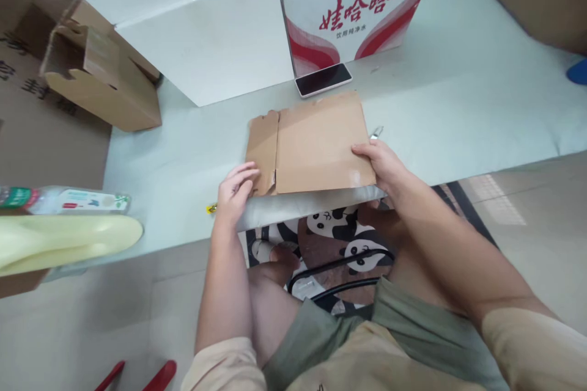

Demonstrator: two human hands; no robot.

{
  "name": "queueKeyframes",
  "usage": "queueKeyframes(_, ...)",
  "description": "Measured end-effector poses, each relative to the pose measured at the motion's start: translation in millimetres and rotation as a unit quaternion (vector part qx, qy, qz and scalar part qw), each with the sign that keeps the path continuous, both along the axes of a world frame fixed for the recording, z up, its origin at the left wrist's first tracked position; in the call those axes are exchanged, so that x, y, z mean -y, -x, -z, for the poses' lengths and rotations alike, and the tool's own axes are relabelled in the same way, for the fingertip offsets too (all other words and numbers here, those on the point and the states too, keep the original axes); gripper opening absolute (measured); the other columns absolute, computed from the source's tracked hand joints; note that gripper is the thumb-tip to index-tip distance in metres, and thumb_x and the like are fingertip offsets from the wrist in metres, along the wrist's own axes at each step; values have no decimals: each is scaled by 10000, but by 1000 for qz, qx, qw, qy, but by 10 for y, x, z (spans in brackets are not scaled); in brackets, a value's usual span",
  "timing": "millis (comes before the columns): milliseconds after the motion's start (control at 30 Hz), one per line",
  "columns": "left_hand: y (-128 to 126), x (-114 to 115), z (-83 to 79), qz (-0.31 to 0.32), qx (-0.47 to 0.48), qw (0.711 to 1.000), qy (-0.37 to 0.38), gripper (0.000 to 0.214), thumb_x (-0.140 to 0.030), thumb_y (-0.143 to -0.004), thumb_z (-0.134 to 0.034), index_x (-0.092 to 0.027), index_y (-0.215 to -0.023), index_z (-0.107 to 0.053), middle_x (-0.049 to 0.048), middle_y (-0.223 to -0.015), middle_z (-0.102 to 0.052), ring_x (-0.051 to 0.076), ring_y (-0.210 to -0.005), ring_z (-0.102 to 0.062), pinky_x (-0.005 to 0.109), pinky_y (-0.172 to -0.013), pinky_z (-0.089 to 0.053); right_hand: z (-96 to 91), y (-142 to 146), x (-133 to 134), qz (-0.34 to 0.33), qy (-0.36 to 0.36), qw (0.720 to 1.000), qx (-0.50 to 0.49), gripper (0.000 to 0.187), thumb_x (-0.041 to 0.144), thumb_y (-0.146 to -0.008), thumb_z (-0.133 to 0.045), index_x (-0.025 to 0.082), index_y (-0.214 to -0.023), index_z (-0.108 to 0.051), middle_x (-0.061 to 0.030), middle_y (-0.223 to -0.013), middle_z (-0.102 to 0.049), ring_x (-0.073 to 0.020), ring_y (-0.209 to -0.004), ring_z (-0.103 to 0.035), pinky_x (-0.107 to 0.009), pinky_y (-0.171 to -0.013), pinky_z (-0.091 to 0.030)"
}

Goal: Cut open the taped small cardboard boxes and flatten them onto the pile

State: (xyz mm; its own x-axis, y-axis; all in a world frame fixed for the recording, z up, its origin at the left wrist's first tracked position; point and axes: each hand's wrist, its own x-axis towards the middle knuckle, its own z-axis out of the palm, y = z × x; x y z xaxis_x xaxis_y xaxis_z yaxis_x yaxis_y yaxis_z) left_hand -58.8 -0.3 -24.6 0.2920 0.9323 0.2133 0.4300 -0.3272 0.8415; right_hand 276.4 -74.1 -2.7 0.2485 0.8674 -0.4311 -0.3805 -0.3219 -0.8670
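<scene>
A flat brown cardboard blank [316, 142] lies on the pale table [458, 110] at its near edge. My left hand [235, 192] rests on the blank's near left corner, on the side flap [262, 153], fingers bent loosely over it. My right hand [381, 164] holds the near right corner, thumb on top and fingers under the edge.
A phone [323, 79] lies just behind the blank. Behind it stand a white box with red print [355, 6] and a large plain white box [202, 24]. An open brown carton [101, 76] sits at left. A plastic bottle [64, 200] and yellow object [64, 241] lie near left.
</scene>
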Motion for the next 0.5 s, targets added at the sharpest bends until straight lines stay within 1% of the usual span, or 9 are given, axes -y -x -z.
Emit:
queueKeyframes(67, -32, 4, 15, -92, 61, 994, -22, 468, -553, -828, -639, -233, -1162, -709, 131, -1360, -641, 295, -1310, -583, 475, -1096, -495, -48, 36, 75, 56, -62, 996, 19, 294, 387, -591, -788, 187, -768, -666, -39, -712, -703, -227, -688, -688, -400, -688, -630)
queueKeyframes(133, -66, 1, 19, -168, 155, 973, -23, 513, -559, -822, -638, -264, -1241, -616, 126, -1380, -603, 275, -1303, -578, 424, -1001, -542, -79, 31, 119, 164, -143, 975, 41, 299, 429, -627, -765, 202, -789, -655, -25, -768, -714, -216, -750, -703, -390, -742, -634)
queueKeyframes(200, -97, -1, -1, -208, 233, 950, -4, 468, -539, -802, -641, -277, -1186, -595, 109, -1298, -619, 250, -1206, -622, 370, -883, -567, -90, -32, 131, 263, -231, 935, 64, 278, 411, -644, -734, 213, -812, -636, -16, -845, -718, -201, -861, -715, -363, -833, -623)
queueKeyframes(233, -110, 2, -21, -217, 258, 942, 8, 441, -522, -780, -654, -272, -1140, -602, 98, -1233, -635, 233, -1138, -644, 344, -836, -567, -92, -85, 136, 284, -267, 918, 77, 273, 390, -634, -733, 217, -815, -622, -9, -863, -712, -191, -906, -712, -345, -865, -612)
queueKeyframes(267, -123, 10, -45, -219, 275, 936, 21, 418, -502, -758, -668, -263, -1096, -614, 86, -1154, -653, 215, -1065, -662, 322, -804, -563, -94, -150, 149, 286, -288, 910, 89, 283, 372, -615, -743, 222, -812, -607, -1, -862, -699, -182, -924, -707, -330, -867, -606)
queueKeyframes(300, -135, 21, -72, -217, 285, 933, 34, 391, -484, -738, -677, -250, -1048, -630, 72, -1064, -668, 195, -989, -672, 303, -779, -558, -99, -225, 175, 274, -287, 912, 100, 310, 364, -587, -760, 227, -806, -589, 10, -847, -682, -172, -907, -699, -314, -828, -604)
queueKeyframes(367, -157, 50, -125, -206, 290, 933, 53, 318, -459, -722, -679, -218, -929, -660, 44, -879, -674, 160, -843, -667, 272, -734, -543, -122, -398, 275, 240, -235, 934, 117, 382, 379, -528, -798, 235, -771, -540, 35, -782, -622, -132, -745, -645, -265, -636, -558)
queueKeyframes(433, -178, 79, -164, -194, 294, 934, 64, 275, -458, -729, -666, -193, -801, -667, 22, -732, -650, 130, -712, -638, 253, -692, -530, -172, -588, 425, 214, -157, 955, 135, 448, 413, -487, -818, 233, -701, -467, 56, -659, -491, -75, -522, -450, -224, -451, -374)
queueKeyframes(500, -204, 96, -179, -187, 309, 930, 74, 287, -467, -727, -665, -179, -719, -661, 12, -666, -634, 109, -628, -606, 242, -655, -521, -245, -780, 584, 193, -97, 963, 162, 506, 425, -468, -824, 230, -624, -383, 74, -566, -289, -43, -439, -201, -238, -418, -191)
